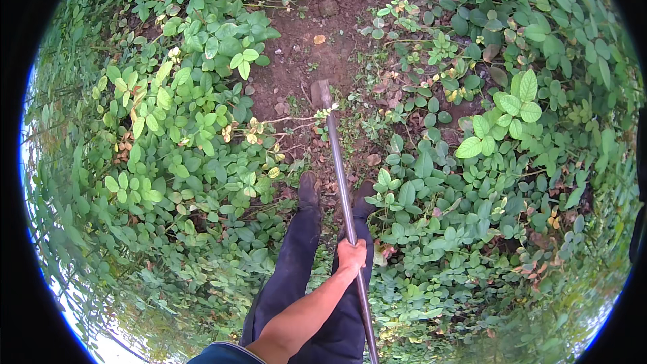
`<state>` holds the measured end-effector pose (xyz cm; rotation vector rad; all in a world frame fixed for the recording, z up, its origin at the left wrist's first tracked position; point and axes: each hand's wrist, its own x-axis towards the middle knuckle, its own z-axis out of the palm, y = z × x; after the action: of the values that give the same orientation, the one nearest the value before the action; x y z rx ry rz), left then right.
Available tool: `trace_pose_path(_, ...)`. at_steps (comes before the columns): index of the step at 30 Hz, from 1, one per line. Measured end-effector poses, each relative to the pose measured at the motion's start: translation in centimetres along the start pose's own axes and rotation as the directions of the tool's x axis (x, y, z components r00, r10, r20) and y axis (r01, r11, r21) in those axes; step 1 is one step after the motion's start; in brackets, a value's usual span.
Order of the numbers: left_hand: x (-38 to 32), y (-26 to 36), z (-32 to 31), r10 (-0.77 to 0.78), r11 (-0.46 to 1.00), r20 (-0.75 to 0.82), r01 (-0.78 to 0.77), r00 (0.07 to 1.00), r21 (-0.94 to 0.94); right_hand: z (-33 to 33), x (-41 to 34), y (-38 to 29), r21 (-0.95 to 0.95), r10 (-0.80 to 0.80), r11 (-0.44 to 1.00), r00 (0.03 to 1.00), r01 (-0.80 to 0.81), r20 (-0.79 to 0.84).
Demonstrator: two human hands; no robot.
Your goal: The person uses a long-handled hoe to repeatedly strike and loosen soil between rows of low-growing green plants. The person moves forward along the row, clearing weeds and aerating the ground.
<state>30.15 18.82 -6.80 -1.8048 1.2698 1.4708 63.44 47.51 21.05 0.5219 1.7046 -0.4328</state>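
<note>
My left hand point(352, 254) is closed around a long, smooth hoe-like tool's handle point(339, 162), in front of my right leg. The handle runs from the bottom edge up between my two boots. At its far end a metal head point(320, 93) rests on or just above the bare soil; which of the two I cannot tell. A thin leafy stem point(293, 119) crosses the handle just below the head. My right hand is out of view.
Low leafy plants point(202, 136) crowd the left side, and more bushes point(480, 187) stand on the right. A strip of brown soil point(323, 50) with small weeds and fallen leaves runs between them. My boots point(309, 189) stand on this strip.
</note>
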Motion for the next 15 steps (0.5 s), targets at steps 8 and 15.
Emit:
trace_pose_path(8,-1.8,2.4,-1.2,-0.147,0.962,0.074,0.160,0.986,-0.221,-3.5,-0.4,-0.1,-0.088,0.095,0.991,0.995,-0.098,-0.029)
trace_pose_path(15,5.9,10.3,-0.9,0.038,0.985,-0.061,-0.048,0.997,-0.167,-3.5,11.7,-7.6,-0.024,-0.157,0.987,0.988,0.157,0.005)
